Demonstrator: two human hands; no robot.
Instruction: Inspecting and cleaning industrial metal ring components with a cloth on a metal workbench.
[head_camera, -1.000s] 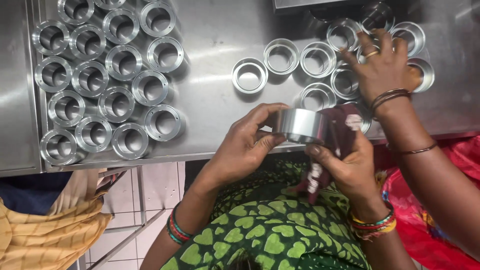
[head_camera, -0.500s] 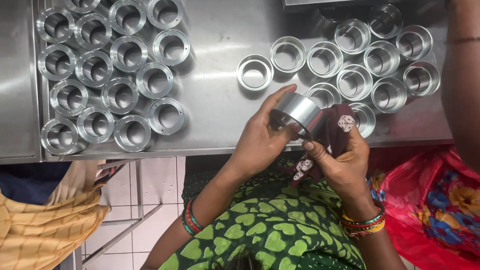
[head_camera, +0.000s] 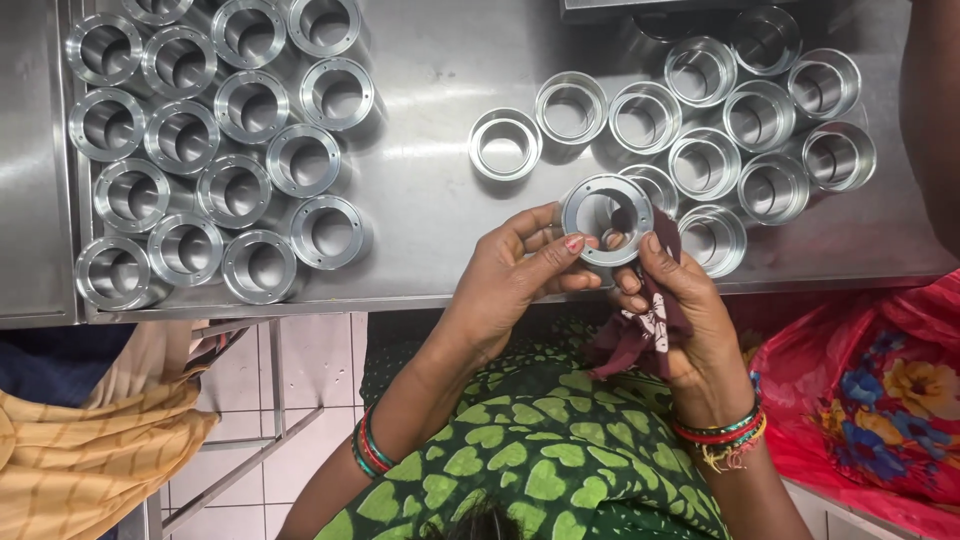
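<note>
My left hand (head_camera: 515, 275) and my right hand (head_camera: 672, 290) together hold a shiny metal ring (head_camera: 606, 218) just above the near edge of the steel table (head_camera: 430, 170). The ring's flanged face with small holes is turned up toward me. Thumb and fingers of the left hand pinch its left rim. My right hand grips the right rim and also clutches a dark maroon cloth (head_camera: 640, 335) against the palm. Several open metal rings (head_camera: 740, 130) stand on the table right behind my hands.
Several flanged metal rings (head_camera: 215, 150) are packed together on the table's left part. Another person's arm (head_camera: 935, 110) shows at the right edge, above a red flowered garment (head_camera: 870, 400). A yellow cloth (head_camera: 80, 450) lies at the lower left.
The ring has been turned from lying on its side to facing up toward me. The other person's hand has drawn back off the right group of rings.
</note>
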